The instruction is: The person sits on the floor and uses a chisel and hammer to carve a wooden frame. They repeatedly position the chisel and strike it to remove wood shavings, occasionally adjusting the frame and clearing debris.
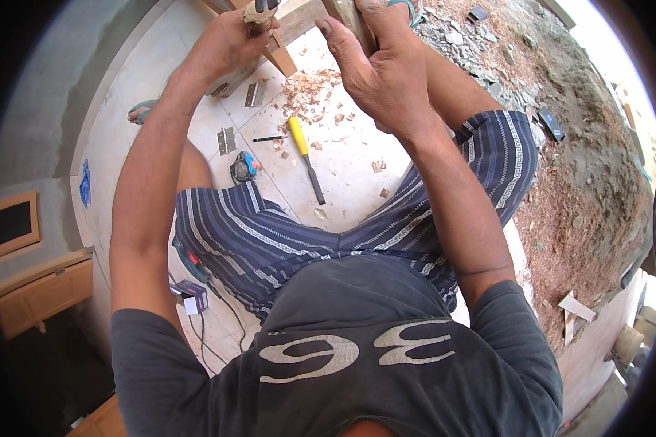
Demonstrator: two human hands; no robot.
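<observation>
So in the head view, our left hand [229, 47] is at 11 o'clock, fingers curled tight around a tan handle [256, 17] with a dark end; the rest runs out of frame. Our right hand [393, 76], at 1 o'clock, is half open, thumb sticking up, with a brown wooden piece [348, 20] up at 12. Fingers are partly hidden, so we can't tell how firmly it's gripped; probably we're just steadying it. Both forearms stretch forward over our spread knees. The yellow-handled chisel [298, 138] lies on the tiled floor between 11 and 12, likely parked there for easy reach, same for the tape measure [243, 168] at 10. Two hinges [255, 93] sit around 10 to 11, handily clear of the wood shavings [315, 91] near 12.
</observation>
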